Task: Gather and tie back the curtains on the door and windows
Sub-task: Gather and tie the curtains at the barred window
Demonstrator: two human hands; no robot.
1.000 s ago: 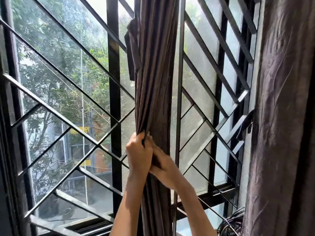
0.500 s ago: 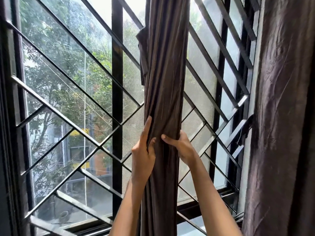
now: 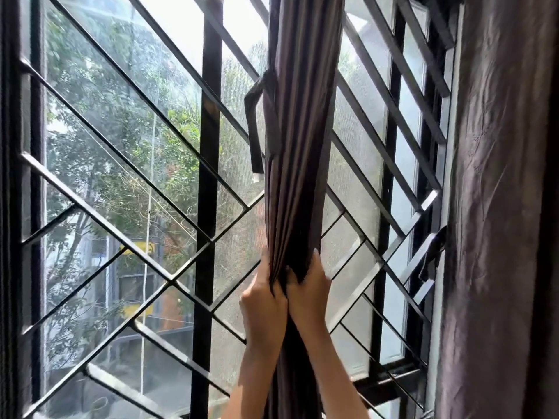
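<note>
Two bare hands meet on a gathered dark-brown fabric curtain (image 3: pixel 299 146). The left hand (image 3: pixel 263 309) and right hand (image 3: pixel 308 294) sit side by side, fingers wrapped round its bunched pleats. The curtain stands as a narrow vertical column running straight up out of view, its folds smooth and faintly glossy. Just left of the curtain dangles a looped dark fabric tie-back strap (image 3: pixel 253 131). Well right of it, a second, crinkled brown curtain (image 3: pixel 499 207) hangs loose. Behind the gathered curtain are a black metal diagonal-barred window grille (image 3: pixel 208 146), then blurred green trees (image 3: pixel 121 131).

Two slender, bare forearms lead to the left hand (image 3: pixel 263 300) and right hand (image 3: pixel 308 294), with long fingers (image 3: pixel 317 267).
</note>
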